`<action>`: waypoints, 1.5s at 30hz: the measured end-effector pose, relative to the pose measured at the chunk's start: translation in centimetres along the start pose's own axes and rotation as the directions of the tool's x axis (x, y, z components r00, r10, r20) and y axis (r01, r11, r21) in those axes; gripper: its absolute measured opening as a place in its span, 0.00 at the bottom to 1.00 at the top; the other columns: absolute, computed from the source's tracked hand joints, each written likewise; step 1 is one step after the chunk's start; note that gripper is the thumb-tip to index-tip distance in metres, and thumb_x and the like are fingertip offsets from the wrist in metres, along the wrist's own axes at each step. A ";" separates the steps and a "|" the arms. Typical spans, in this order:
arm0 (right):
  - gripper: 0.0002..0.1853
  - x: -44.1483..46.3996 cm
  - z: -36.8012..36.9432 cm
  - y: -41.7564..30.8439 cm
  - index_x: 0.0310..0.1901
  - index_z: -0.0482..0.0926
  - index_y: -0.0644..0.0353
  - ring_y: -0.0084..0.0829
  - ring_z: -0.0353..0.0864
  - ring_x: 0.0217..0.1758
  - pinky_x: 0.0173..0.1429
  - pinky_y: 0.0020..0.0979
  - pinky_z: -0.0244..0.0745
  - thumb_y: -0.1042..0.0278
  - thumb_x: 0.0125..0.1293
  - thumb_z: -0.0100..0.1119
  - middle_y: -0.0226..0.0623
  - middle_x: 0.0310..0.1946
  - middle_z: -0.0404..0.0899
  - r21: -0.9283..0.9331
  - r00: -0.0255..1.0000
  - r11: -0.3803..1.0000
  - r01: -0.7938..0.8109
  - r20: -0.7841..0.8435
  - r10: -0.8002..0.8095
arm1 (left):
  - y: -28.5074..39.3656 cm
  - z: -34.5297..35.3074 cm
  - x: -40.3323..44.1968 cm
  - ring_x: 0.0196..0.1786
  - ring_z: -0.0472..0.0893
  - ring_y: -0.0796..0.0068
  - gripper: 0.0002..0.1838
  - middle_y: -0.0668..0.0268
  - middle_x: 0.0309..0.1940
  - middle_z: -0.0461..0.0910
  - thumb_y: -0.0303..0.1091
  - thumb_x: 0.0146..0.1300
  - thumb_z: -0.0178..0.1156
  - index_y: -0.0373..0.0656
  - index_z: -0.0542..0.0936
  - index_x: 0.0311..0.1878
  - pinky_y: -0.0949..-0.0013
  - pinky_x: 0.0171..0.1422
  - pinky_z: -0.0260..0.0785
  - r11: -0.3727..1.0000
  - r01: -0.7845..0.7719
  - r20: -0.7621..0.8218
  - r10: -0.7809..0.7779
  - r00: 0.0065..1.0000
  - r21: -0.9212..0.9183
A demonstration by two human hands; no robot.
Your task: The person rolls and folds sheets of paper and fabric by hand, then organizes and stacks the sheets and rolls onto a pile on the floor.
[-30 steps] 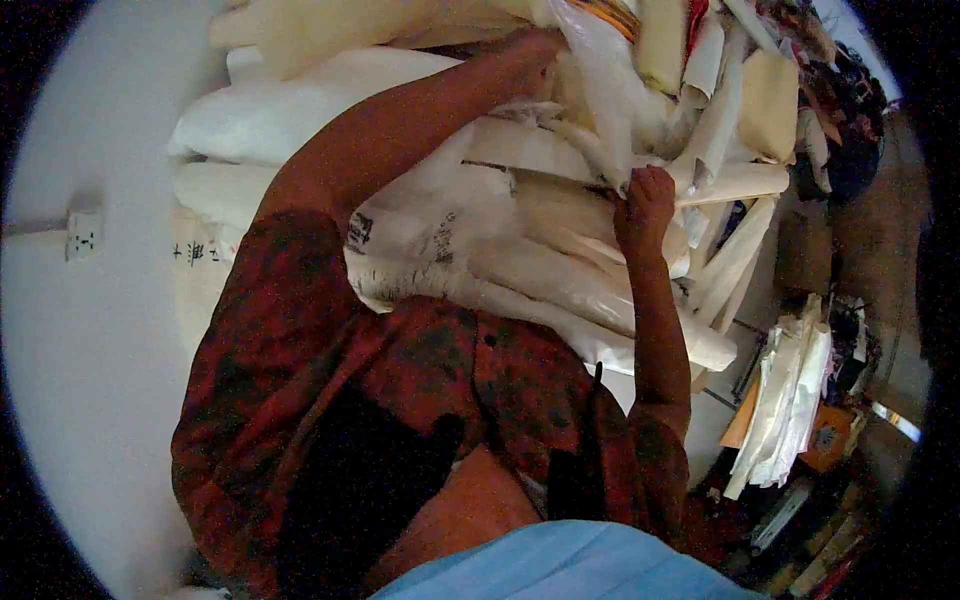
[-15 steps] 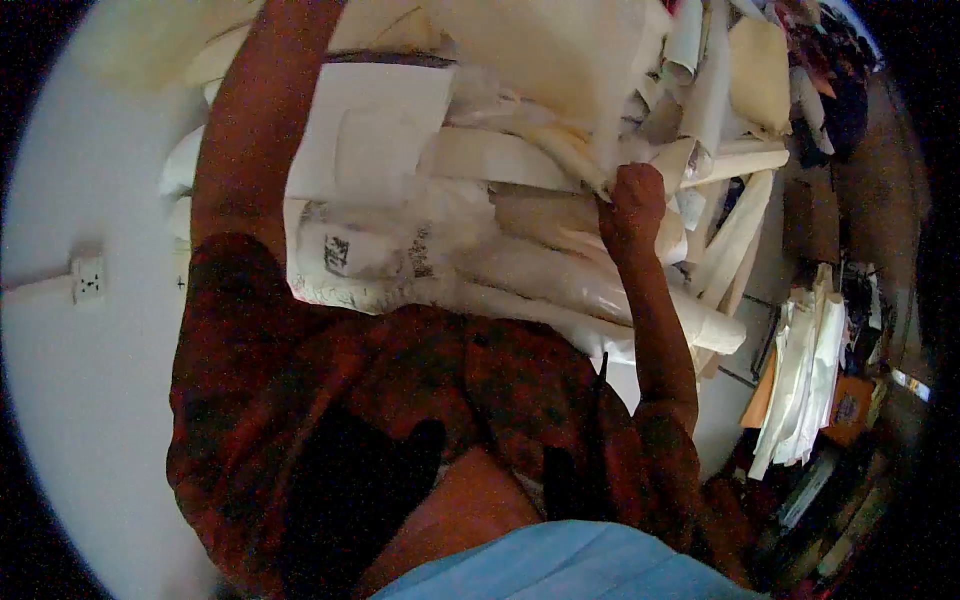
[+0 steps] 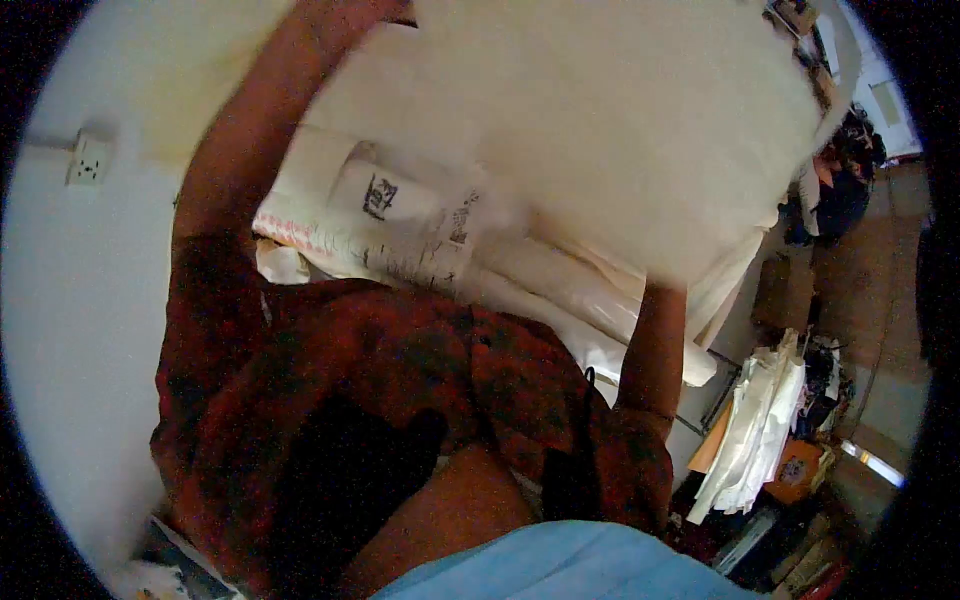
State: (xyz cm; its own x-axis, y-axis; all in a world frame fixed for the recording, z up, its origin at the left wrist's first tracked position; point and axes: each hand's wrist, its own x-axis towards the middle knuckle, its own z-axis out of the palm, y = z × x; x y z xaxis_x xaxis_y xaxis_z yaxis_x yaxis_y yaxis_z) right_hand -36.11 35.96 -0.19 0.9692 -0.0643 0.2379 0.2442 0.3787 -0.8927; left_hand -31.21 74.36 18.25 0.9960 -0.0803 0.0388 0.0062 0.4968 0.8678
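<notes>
A large cream sheet (image 3: 620, 130), blurred, spreads over the upper middle and right. My left hand (image 3: 378, 10) is at the top edge, beside the left part of this sheet; its fingers are cut off or too unclear to read. My right forearm (image 3: 652, 345) reaches up to the sheet's lower edge, and the sheet hides my right hand. Below the sheet lie long pale rolls (image 3: 565, 285) in clear plastic. A wrapped white bundle (image 3: 400, 215) with dark handwritten characters rests at the left of them.
A wall socket (image 3: 88, 160) is on the pale wall at the left. At the lower right stands a stack of white folded sheets (image 3: 750, 430) near an orange box (image 3: 800, 470). Dark cluttered items (image 3: 850, 190) lie at the upper right.
The cream sheet has spread down and right over the rolls and my right hand. My left arm first swung left and up out of view; its hand is now partly back at the top.
</notes>
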 end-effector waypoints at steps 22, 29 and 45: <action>0.31 -5.9 -7.6 -1.3 0.65 0.66 0.61 0.36 0.75 0.57 0.63 0.39 0.69 0.51 0.67 0.57 0.38 0.59 0.72 -0.176 0.787 0.767 -0.616 -0.108 0.607 | -10.2 1.1 -19.4 0.39 0.79 0.74 0.16 0.67 0.37 0.81 0.41 0.61 0.64 0.37 0.80 0.43 0.66 0.43 0.70 0.909 0.245 -0.103 -0.223 0.969 0.337; 0.34 -7.0 -11.5 -0.5 0.66 0.67 0.60 0.42 0.73 0.61 0.64 0.43 0.65 0.45 0.64 0.56 0.47 0.59 0.73 -0.686 0.782 0.449 -0.573 -0.294 0.549 | -11.1 -4.8 -23.3 0.41 0.79 0.57 0.21 0.59 0.41 0.81 0.47 0.60 0.64 0.38 0.79 0.45 0.60 0.51 0.70 -0.106 -0.272 0.292 0.321 0.901 0.956; 0.35 14.3 5.2 2.7 0.68 0.61 0.54 0.53 0.72 0.62 0.65 0.44 0.67 0.57 0.62 0.62 0.54 0.58 0.73 -0.741 0.669 0.182 0.647 0.666 0.330 | -5.1 -9.8 -15.2 0.62 0.73 0.57 0.29 0.62 0.57 0.76 0.50 0.56 0.64 0.50 0.74 0.59 0.47 0.76 0.48 -0.494 -0.364 0.492 0.155 0.857 0.790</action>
State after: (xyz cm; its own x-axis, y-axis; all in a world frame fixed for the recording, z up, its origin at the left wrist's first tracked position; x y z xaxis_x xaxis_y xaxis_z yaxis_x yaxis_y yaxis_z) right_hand -21.75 40.80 2.81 0.7076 0.6964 0.1197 0.6955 -0.6563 -0.2925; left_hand -45.50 81.54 8.37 0.8106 -0.4167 0.4114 -0.4357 -0.8986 -0.0517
